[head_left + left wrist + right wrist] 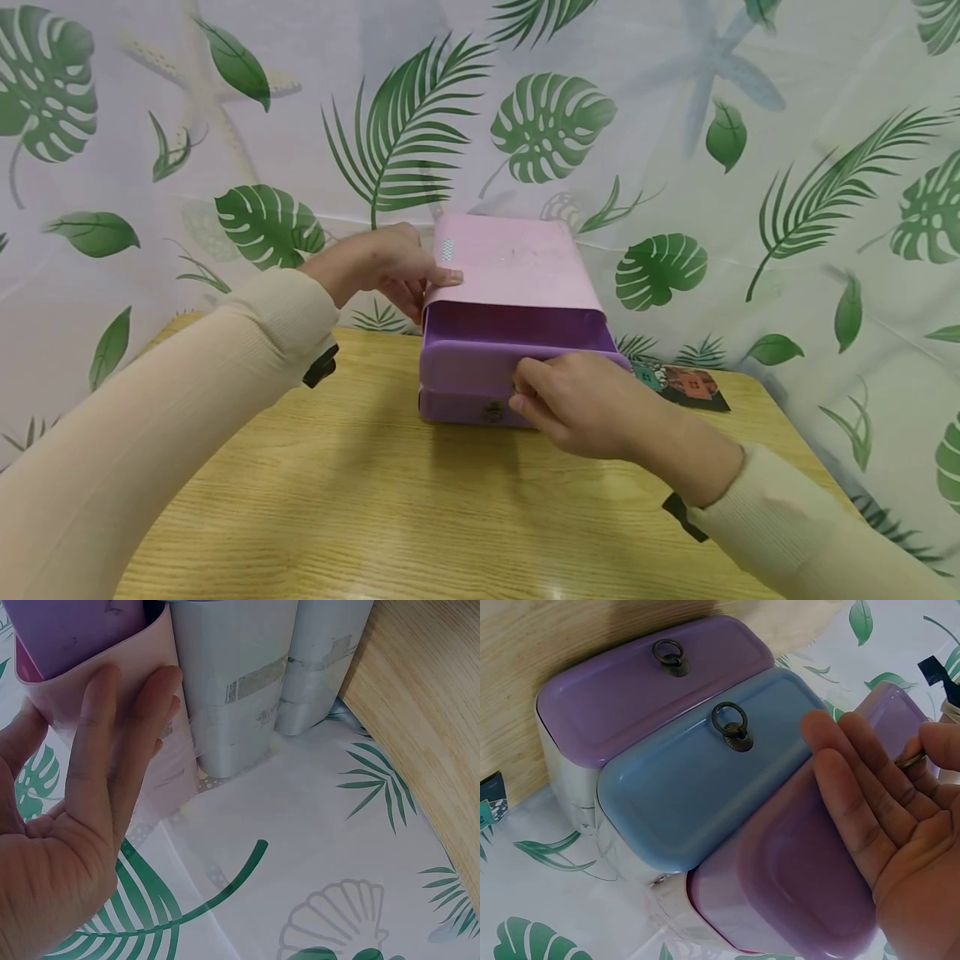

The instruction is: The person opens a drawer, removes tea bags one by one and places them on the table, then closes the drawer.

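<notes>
A small drawer cabinet [517,262] with a pink top tier stands at the far side of the wooden table. Its top purple drawer [465,367] is pulled partway out, leaving a gap behind the front panel. My left hand [401,267] holds the pink tier at its left edge, thumb on top and fingers along the side. At the drawer's front, my right hand [585,404] pinches a metal ring pull [910,760]. Below that drawer, in the right wrist view, are a blue drawer [697,780] and a lower purple drawer [630,697], both closed, each with a ring.
Dark printed cards [690,387] lie on the wooden table [337,500], right of the cabinet. A leaf-patterned cloth [555,125] hangs right behind the cabinet and the table's far edge.
</notes>
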A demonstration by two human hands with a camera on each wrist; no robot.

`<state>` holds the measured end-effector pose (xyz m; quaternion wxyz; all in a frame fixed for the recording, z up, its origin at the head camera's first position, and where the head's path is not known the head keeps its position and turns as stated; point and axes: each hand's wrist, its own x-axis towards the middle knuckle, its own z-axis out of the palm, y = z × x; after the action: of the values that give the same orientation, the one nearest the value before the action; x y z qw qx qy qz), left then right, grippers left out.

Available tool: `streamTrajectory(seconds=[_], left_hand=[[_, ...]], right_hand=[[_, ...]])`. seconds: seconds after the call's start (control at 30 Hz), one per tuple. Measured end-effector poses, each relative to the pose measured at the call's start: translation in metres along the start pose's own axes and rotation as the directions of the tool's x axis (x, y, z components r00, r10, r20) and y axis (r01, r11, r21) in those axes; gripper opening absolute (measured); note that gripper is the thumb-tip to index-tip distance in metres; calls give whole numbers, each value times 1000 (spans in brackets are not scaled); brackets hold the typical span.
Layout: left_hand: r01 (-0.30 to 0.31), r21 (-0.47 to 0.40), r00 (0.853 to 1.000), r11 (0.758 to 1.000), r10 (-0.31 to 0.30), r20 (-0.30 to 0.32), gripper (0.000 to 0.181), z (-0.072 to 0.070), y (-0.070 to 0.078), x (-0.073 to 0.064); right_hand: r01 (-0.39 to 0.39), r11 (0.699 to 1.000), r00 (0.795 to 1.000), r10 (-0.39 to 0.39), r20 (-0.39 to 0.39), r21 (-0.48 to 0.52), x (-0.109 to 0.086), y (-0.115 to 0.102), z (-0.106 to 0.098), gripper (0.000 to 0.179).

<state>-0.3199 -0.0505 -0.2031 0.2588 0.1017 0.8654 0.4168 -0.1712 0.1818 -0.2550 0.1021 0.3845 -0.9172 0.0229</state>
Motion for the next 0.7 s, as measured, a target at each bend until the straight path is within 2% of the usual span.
streamTrajectory(seconds=[0.7], left_hand=[[-8, -6, 1000, 1000, 8, 5, 40, 0, -2, 0]], right_hand=[[-34, 999, 999, 34, -1, 33, 8, 12, 4, 16]])
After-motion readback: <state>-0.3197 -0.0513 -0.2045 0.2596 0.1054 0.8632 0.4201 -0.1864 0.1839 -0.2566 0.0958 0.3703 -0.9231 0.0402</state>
